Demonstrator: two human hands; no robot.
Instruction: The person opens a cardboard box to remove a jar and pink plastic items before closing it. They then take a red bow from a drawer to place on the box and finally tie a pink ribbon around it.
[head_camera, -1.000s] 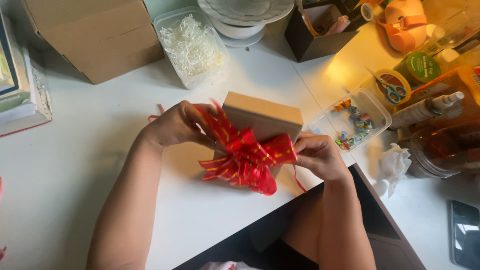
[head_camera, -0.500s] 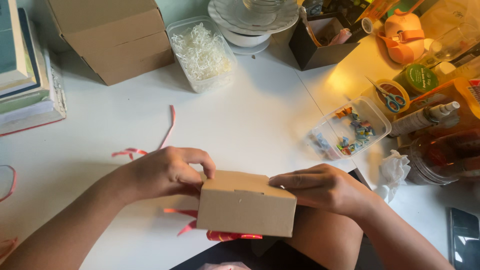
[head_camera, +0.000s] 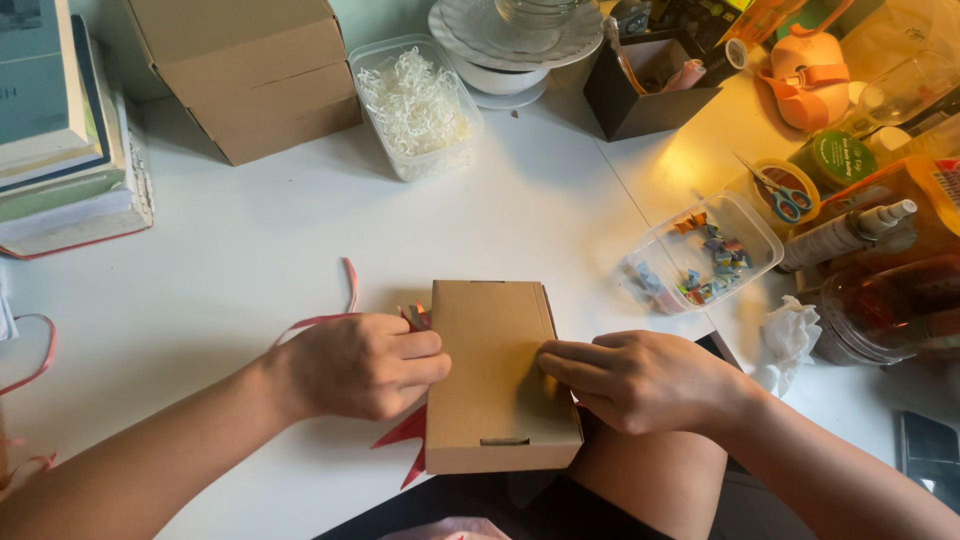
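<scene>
- A small flat kraft-brown cardboard box (head_camera: 497, 375) lies on the white desk (head_camera: 250, 250), at its near edge just in front of the person; its plain, unprinted side faces up, with a small slot showing in the near wall
- The box is rectangular, longer than it is wide, with its long side running away from the person
- Red ribbon (head_camera: 410, 440) sticks out from under the box's left side, near the near-left corner and again at the far-left corner; a thin red tail (head_camera: 349, 285) curls away over the desk
- The left hand (head_camera: 360, 365) rests against the box's left edge, its fingers (head_camera: 420, 368) curled loosely with the tips touching the cardboard; they grip nothing that can be seen
- The right hand (head_camera: 640, 380) lies on the box's right side, its fingers (head_camera: 565, 362) stretched flat and close together on the top face, pressing rather than grasping
- Further back stand a larger brown carton (head_camera: 250, 75) and a clear tub of white shredded paper (head_camera: 415, 105), well apart from the box
- To the right a clear tub of small coloured pieces (head_camera: 705, 255) sits near the right hand, with blue-handled scissors (head_camera: 785, 195) beyond it
- A stack of books (head_camera: 60, 130) lies at the far left
</scene>
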